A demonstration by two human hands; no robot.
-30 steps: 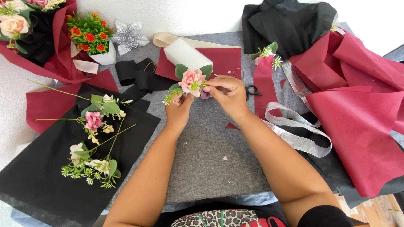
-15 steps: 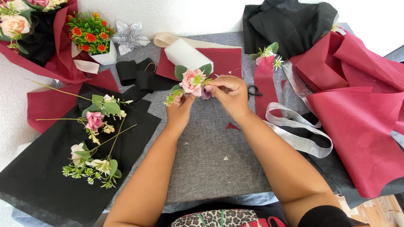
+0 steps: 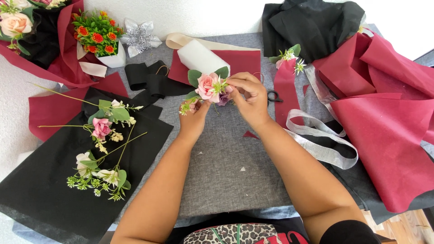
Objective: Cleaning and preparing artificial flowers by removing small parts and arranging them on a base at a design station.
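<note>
left hand (image 3: 193,121) pinches the small pink-rose posy with green leaves (image 3: 208,86) from below, stems pointing down into its closed fingers. right hand (image 3: 249,96) fingertips closed on its right edge, both equally near.

A white wall (image 3: 217,13) runs behind the table (image 3: 226,180), which is covered in grey felt. Wooden floor (image 3: 407,226) shows at the lower right. Bright, even light falls across everything.

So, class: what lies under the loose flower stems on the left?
The loose flower stems lie on a black sheet, which overlaps dark red paper. What is beneath the sheet's middle cannot be seen.
</note>
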